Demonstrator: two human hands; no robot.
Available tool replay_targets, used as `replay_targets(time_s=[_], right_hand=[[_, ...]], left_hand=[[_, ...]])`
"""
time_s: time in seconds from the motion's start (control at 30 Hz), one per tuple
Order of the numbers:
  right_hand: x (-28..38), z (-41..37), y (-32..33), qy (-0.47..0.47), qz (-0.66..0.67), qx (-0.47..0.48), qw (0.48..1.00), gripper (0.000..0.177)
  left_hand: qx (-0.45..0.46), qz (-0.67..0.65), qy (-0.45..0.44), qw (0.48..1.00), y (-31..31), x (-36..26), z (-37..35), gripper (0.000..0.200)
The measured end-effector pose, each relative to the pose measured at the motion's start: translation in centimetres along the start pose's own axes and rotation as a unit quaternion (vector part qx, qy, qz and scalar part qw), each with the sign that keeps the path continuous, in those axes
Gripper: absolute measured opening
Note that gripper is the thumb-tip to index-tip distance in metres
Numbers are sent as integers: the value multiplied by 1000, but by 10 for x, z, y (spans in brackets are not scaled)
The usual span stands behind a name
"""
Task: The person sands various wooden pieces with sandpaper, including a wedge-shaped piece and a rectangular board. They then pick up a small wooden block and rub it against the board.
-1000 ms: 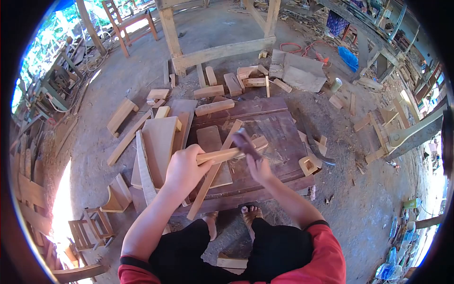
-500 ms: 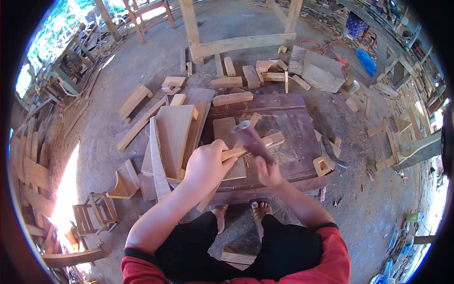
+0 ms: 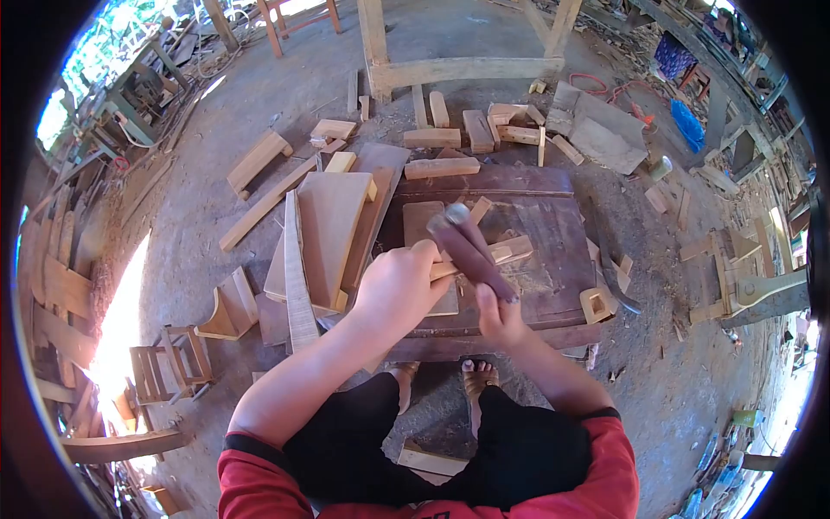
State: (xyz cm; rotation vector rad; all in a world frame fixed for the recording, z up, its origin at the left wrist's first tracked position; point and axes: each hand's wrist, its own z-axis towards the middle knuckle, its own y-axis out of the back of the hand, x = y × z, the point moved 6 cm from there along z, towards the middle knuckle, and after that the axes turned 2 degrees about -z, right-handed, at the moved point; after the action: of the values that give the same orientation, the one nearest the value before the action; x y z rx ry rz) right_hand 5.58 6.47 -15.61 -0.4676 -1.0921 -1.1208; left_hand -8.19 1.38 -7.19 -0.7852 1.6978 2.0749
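My left hand is closed around a light wooden strip, above the low dark work surface. Ahead of the fingers, a pale wood piece points right. My right hand grips the lower end of a dark reddish-brown club-like tool with a grey end. The tool is smeared by motion and crosses in front of the wood. Below it lies a flat wooden board, partly covered by my left hand. Wood dust and shavings are scattered right of the tool.
A low dark wooden bench stands before my feet. Leaning boards stand to its left, with several wood offcuts behind. A hollowed wooden block sits at its right corner, near a curved dark blade. A small wooden chair is at left.
The view has shifted slightly, moving the bench right and up in the frame. The tool in my right hand has swung a little, and my left hand still grips the strip.
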Motion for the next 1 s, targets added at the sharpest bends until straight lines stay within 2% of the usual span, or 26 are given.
replay_targets(time_s=[0.03, 0.07, 0.1, 0.13, 0.2, 0.27, 0.37, 0.43, 0.53, 0.6, 0.63, 0.67, 0.7, 0.73, 0.77, 0.83, 0.9, 0.97, 1.0], right_hand=[[-18, -10, 8, 27, -11, 9, 1000, 25], [-48, -17, 16, -83, -40, 5, 996, 28], [-76, -15, 27, -231, -109, -2, 967, 33], [-101, -19, 42, -373, -174, -10, 911, 38], [-192, -32, 83, -353, -337, -6, 873, 49], [-204, -36, 109, -314, -374, -30, 872, 52], [-209, -45, 124, -349, -356, -78, 864, 54], [-205, -50, 125, -334, -328, -92, 879, 54], [-207, -62, 128, -306, -322, -79, 892, 54], [-215, -75, 140, -289, -332, -148, 886, 51], [-219, -80, 145, -283, -335, -145, 887, 51], [-236, -99, 153, -397, -171, -211, 877, 48], [-245, -118, 152, -493, 2, -264, 829, 47], [-242, -128, 156, -495, 59, -326, 803, 45], [-239, -140, 157, -494, 118, -383, 772, 46], [-254, -161, 166, -473, 197, -348, 785, 50], [-243, -170, 174, -484, 146, -350, 789, 47], [-227, -173, 188, -467, -43, -316, 825, 41], [-225, -177, 192, -486, -71, -301, 818, 42]], left_hand=[[0, 1, -1, 1000, 0, 2, 0, 24], [1, 2, 6, 1000, 1, 4, 0, 24], [2, 1, 12, 1000, 1, 6, 1, 24], [4, -1, 9, 1000, 2, 6, 3, 24], [9, -16, -7, 1000, 5, 6, 6, 23], [14, -11, -10, 1000, 8, 5, 6, 23], [8, -20, -2, 1000, 7, 18, 8, 23], [-5, -32, 3, 999, 10, 25, 11, 23], [28, -38, 14, 999, 11, 32, 13, 25], [32, -54, 5, 998, 11, 35, 13, 25], [36, -68, -4, 997, 12, 34, 12, 26], [28, -70, -3, 997, 16, 33, 11, 26], [58, -114, 50, 991, 16, 38, 9, 25], [86, -156, 102, 979, 16, 42, 6, 25], [74, -157, 103, 980, 20, 47, 4, 25], [23, -295, 192, 936, 21, 73, 0, 23], [-7, -302, 205, 931, 32, 92, -15, 24], [-68, -430, 220, 873, 42, 114, -45, 28], [-112, -457, 242, 849, 51, 121, -68, 31]])
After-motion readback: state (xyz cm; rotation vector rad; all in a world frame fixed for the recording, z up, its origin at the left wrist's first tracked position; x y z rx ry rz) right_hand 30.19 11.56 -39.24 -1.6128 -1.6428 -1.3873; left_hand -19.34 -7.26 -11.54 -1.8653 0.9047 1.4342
